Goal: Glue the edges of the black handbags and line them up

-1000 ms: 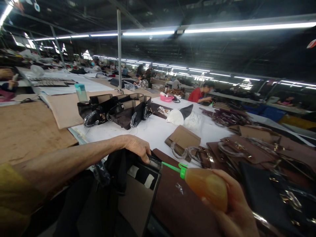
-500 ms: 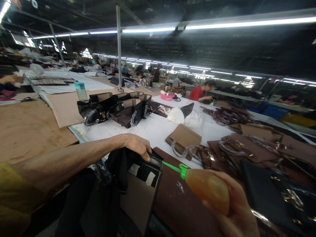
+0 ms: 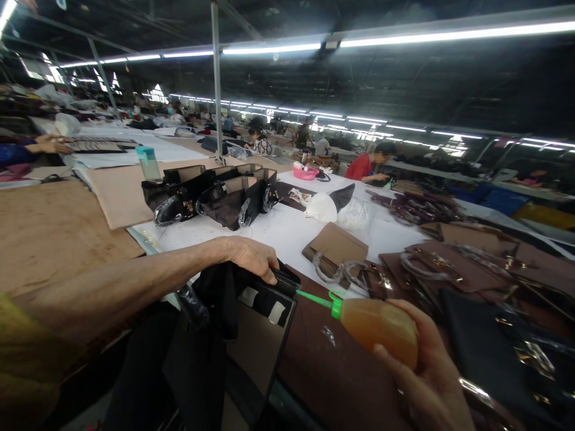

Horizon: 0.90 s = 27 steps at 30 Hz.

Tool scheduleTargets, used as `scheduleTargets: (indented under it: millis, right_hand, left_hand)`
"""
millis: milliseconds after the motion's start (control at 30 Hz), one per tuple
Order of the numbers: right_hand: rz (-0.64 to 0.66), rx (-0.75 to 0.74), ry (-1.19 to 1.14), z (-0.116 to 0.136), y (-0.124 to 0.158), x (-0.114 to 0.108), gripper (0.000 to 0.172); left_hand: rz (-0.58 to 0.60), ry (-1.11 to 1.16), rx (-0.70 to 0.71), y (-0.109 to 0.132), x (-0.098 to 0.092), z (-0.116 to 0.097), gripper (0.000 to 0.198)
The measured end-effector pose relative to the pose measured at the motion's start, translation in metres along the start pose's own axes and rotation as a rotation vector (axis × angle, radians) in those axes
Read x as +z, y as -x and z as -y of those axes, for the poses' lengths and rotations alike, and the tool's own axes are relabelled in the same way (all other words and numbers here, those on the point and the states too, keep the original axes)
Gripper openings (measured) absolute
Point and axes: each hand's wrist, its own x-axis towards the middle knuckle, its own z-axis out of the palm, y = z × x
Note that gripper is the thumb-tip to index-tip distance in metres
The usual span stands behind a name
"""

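My left hand [image 3: 252, 256] is closed on the upper edge of a black handbag [image 3: 258, 353], its thumb and fingers pinching the rim. The bag's tan inside faces me, with two pale tape patches on a black strip. In my right hand [image 3: 431, 365] is a squeeze bottle [image 3: 380, 329] of amber liquid, perhaps glue, lying nearly level. Its thin green nozzle points left, and the tip meets or almost meets the bag's top corner; I cannot tell which. A plastic-wrapped handle [image 3: 193, 306] hangs at the bag's left side.
Several black bags [image 3: 215, 194] stand on the white table behind my left hand. Brown bags [image 3: 449, 263] and a dark bag [image 3: 485, 341] lie to the right. A brown sheet [image 3: 332, 371] lies beneath the bottle. Across the table, a person in red [image 3: 362, 166] bends forward.
The held bag's edge and my left hand have shifted slightly right. The bottle has turned a little more level, its nozzle staying at the bag's corner. At far left, another person's hands moved right.
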Motion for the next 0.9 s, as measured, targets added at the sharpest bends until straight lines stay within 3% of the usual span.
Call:
scheduleTargets:
  millis: [200, 900]
  right_hand:
    - [0.027, 0.097, -0.05, 0.004, 0.002, 0.0, 0.057]
    - [-0.004, 0.029, 0.019, -0.004, 0.002, 0.008, 0.056]
  left_hand:
    - [-0.017, -0.092, -0.007, 0.003, -0.002, -0.005, 0.028]
    - [-0.05, -0.071, 0.007, 0.001, 0.002, -0.002, 0.027]
